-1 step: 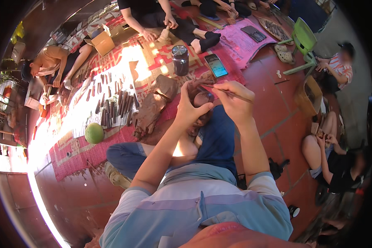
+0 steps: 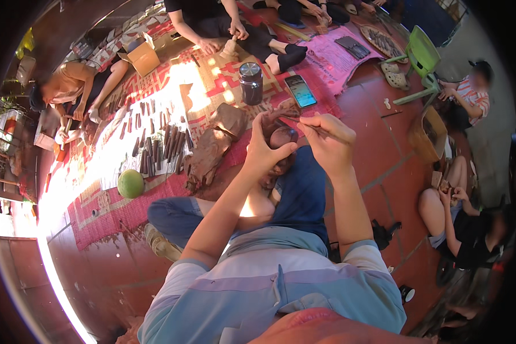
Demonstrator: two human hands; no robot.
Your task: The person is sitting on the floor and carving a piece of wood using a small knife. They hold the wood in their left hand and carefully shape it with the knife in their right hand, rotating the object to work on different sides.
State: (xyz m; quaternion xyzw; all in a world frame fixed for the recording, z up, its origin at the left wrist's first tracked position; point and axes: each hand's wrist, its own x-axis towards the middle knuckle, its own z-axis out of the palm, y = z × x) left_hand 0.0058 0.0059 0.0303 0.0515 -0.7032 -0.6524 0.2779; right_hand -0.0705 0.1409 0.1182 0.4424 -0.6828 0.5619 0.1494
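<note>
My left hand [image 2: 262,150] is wrapped round a brown, rounded clay piece [image 2: 282,136] above my lap, its thumb along the near side. Part of the piece is hidden by the fingers. A thin modelling tool [image 2: 339,137] is pinched in my right hand [image 2: 328,150], its tip pointing left toward the top of the clay. Whether the tip touches the surface I cannot tell. Just beyond and left of my hands, a brown clay lump [image 2: 229,119] and a flatter clay slab [image 2: 207,155] lie on the patterned red mat [image 2: 117,215].
A dark tumbler [image 2: 250,86] and a lit phone [image 2: 300,92] stand close beyond my hands. Several dark carving tools [image 2: 169,143] lie on white paper at left, near a green ball [image 2: 131,184]. Other people sit around; a green chair [image 2: 423,51] is at far right.
My right hand and its tool have shifted slightly to the right and down, away from the clay piece. The left hand keeps its hold almost unmoved.
</note>
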